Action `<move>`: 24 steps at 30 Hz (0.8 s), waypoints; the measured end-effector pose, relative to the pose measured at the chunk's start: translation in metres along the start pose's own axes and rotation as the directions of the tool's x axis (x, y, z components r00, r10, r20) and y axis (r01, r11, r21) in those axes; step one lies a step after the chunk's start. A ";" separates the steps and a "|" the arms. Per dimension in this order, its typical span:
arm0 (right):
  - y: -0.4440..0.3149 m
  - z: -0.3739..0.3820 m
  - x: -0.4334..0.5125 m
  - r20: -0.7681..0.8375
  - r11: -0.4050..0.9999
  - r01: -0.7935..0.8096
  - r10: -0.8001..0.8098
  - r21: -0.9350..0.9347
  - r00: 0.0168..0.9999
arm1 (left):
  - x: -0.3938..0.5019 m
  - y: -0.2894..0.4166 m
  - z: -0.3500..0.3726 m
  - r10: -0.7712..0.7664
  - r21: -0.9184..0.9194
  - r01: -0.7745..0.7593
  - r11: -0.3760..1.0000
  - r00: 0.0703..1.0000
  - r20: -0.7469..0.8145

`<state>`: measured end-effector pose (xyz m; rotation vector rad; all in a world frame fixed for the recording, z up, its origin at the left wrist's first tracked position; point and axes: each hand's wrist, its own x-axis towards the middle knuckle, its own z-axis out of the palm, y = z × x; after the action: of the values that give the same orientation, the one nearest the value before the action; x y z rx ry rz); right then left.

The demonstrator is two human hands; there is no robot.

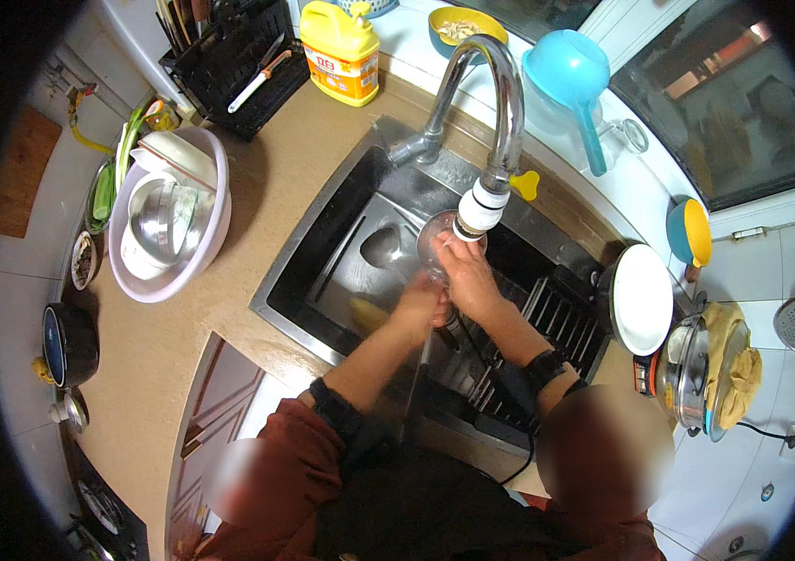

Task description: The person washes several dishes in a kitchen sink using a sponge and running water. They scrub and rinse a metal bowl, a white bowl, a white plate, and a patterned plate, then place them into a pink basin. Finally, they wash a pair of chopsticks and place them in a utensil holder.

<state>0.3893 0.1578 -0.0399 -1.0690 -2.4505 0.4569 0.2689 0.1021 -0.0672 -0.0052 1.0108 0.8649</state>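
Note:
Under the tap's white filter head, my right hand has its fingers on the round metal head of a ladle-like utensil. My left hand, a little blurred, is closed around its handle just below. A thin shaft runs from that fist towards my body. Both hands are wet and over the stainless-steel sink. In the left part of the sink lie a metal spoon-shaped utensil, dark chopsticks and a blurred yellow object.
A dark rack fills the sink's right side. A lilac basin of bowls stands left on the counter. Behind are a yellow detergent jug and a knife. A white-topped pot and a steamer stand right.

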 end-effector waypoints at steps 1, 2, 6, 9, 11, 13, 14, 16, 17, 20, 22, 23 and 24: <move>-0.001 0.001 0.001 0.003 0.996 0.067 -0.067 0.051 0.998 | 0.000 0.001 0.000 0.011 0.033 -0.011 0.999 1.000 0.005; -0.004 0.003 0.000 0.161 0.990 -0.035 0.013 0.137 0.987 | -0.001 0.003 0.001 0.089 0.064 -0.089 0.994 0.996 0.002; 0.001 0.001 -0.001 0.162 0.992 -0.026 0.005 0.126 0.987 | -0.006 0.008 0.004 0.036 0.084 -0.033 0.996 0.999 -0.031; 0.004 0.007 -0.003 -0.011 0.987 0.022 -0.020 0.157 1.000 | -0.009 0.010 0.007 0.071 0.083 -0.067 0.994 0.996 -0.051; 0.005 0.013 -0.002 0.101 0.953 -0.082 0.055 0.291 0.993 | -0.009 0.012 0.007 0.120 0.106 -0.115 0.988 0.992 -0.037; 0.007 0.019 0.000 0.149 0.947 -0.189 0.154 0.260 0.977 | -0.008 0.013 0.007 0.046 0.087 -0.046 0.995 0.999 -0.005; 0.007 0.021 0.001 0.056 0.871 -0.216 0.213 0.442 0.975 | -0.006 0.014 0.007 -0.021 0.085 0.025 0.996 0.999 -0.050; 0.008 0.021 0.003 -0.019 0.878 -0.138 0.165 0.458 0.986 | -0.004 0.015 0.006 0.042 0.074 -0.039 0.996 0.998 -0.040; 0.008 0.021 0.005 -0.026 0.915 -0.034 0.048 0.402 0.999 | -0.003 0.015 0.006 0.054 0.045 -0.055 0.998 0.998 0.020; 0.009 0.016 0.008 0.195 0.896 -0.118 0.036 0.428 0.980 | -0.002 0.013 0.002 0.043 0.140 -0.043 0.989 0.999 0.007; 0.007 0.015 0.010 0.103 0.951 -0.152 0.129 0.268 0.986 | -0.001 0.010 0.000 0.027 0.070 -0.029 0.997 0.999 0.026; 0.007 0.015 0.011 0.037 0.933 -0.104 0.097 0.345 0.995 | -0.001 0.008 0.000 -0.019 0.045 0.019 0.999 1.000 -0.009; 0.005 0.017 0.011 -0.028 0.910 -0.116 0.139 0.397 0.990 | 0.001 0.009 -0.002 -0.009 0.027 0.008 1.000 0.999 0.037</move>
<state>0.3769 0.1670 -0.0536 -1.0498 -2.1193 0.9078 0.2620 0.1083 -0.0654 0.0297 0.9865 0.8410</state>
